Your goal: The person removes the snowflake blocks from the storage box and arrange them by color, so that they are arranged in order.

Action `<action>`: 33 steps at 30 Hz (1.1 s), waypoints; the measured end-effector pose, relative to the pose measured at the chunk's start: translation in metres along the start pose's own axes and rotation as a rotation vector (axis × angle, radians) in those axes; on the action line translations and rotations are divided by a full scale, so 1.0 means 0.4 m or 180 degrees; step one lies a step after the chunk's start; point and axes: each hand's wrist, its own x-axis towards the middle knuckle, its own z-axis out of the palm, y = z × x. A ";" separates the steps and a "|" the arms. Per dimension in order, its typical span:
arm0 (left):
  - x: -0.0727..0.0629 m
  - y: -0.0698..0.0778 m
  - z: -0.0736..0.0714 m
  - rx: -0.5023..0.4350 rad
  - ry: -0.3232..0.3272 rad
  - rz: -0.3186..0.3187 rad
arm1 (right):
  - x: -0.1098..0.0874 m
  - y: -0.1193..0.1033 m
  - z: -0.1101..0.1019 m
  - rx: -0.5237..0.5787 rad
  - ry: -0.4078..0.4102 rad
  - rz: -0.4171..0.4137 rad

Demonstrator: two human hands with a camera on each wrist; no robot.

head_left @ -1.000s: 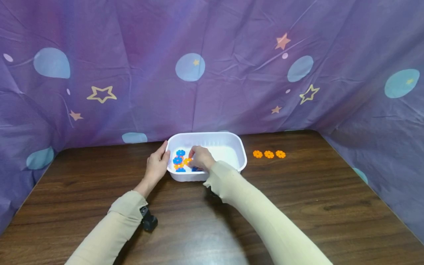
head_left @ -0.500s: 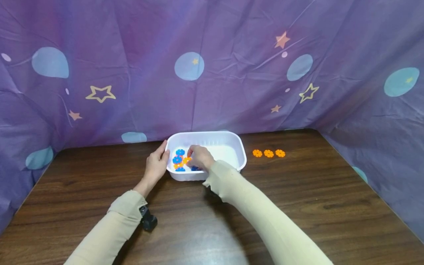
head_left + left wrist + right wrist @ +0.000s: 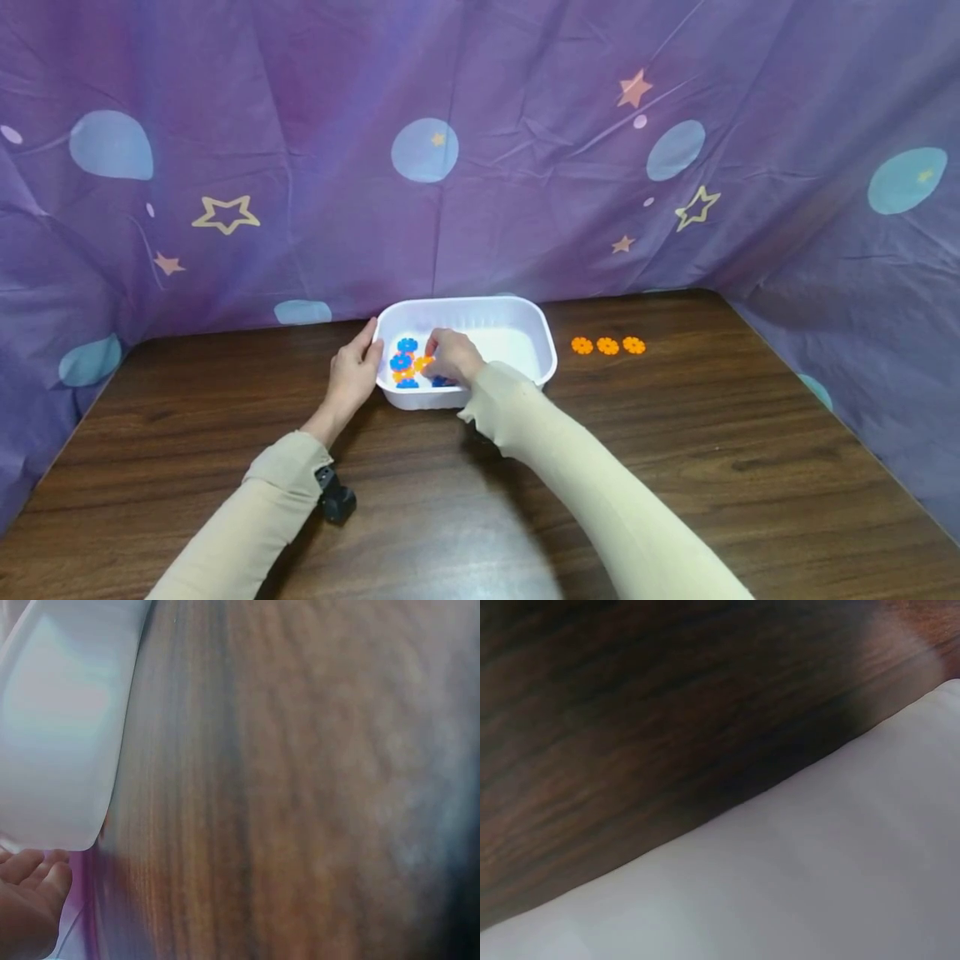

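A white plastic basin (image 3: 517, 385) stands near the back of the table, with several blue and orange flower-shaped plastic discs in its left part. My left hand (image 3: 351, 373) rests against the basin's left end, fingers fairly straight along the outer wall. In the left wrist view the fingertips of that hand (image 3: 34, 892) are right at the basin's wall (image 3: 60, 742). My right hand (image 3: 455, 357) reaches inside the basin and pinches an orange disc (image 3: 423, 365) at its fingertips. Beside it lie a blue disc (image 3: 401, 362) and, partly under the hand, a dark blue disc (image 3: 439, 382).
Three orange discs (image 3: 607, 345) lie in a row on the dark wooden table (image 3: 675, 433), right of the basin. A purple curtain (image 3: 337, 208) with stars hangs close behind the table's back edge. The right wrist view is mostly basin wall (image 3: 795, 877) and wood.
Both hands and the basin stay nearly in place. The whole scene shifts very slightly as the head camera moves.
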 end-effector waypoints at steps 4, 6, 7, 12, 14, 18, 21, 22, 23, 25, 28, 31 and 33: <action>-0.001 0.000 0.000 -0.0032 -0.0028 -0.0025 | 0.000 0.002 0.000 -0.0044 -0.0004 -0.0058; -0.001 0.001 0.000 -0.0039 -0.0034 -0.0032 | 0.000 0.002 0.000 -0.0087 -0.0003 -0.0081; -0.001 0.002 -0.001 -0.0041 -0.0033 -0.0033 | 0.000 0.001 0.000 -0.0109 -0.0003 -0.0086; -0.001 0.004 -0.002 -0.0015 0.0002 -0.0005 | 0.001 -0.005 -0.002 -0.0158 -0.0012 -0.0072; -0.002 0.004 -0.002 -0.0016 -0.0001 -0.0004 | 0.001 -0.005 -0.002 -0.0148 -0.0017 -0.0049; -0.004 0.004 -0.003 -0.0050 -0.0032 -0.0026 | 0.002 -0.002 -0.002 -0.0173 -0.0032 -0.0047; -0.005 0.003 -0.002 -0.0064 -0.0032 -0.0026 | 0.003 0.001 0.000 -0.0213 -0.0041 -0.0101; -0.005 0.002 -0.002 -0.0069 -0.0026 -0.0021 | 0.003 0.002 0.000 -0.0241 -0.0036 -0.0132; -0.005 0.002 -0.002 -0.0076 -0.0024 -0.0014 | 0.003 0.003 0.001 -0.0253 -0.0036 -0.0148; -0.005 0.002 -0.001 -0.0083 -0.0016 -0.0014 | 0.003 0.003 0.001 -0.0262 -0.0029 -0.0175; -0.003 0.001 0.000 -0.0094 -0.0010 -0.0009 | 0.003 0.002 -0.001 -0.0266 -0.0011 -0.0180; -0.002 -0.001 0.001 -0.0095 -0.0003 0.0002 | 0.004 -0.001 -0.001 -0.0221 -0.0018 -0.0114; -0.001 -0.002 0.002 -0.0099 0.0000 0.0004 | 0.003 -0.001 0.000 -0.0185 -0.0024 -0.0056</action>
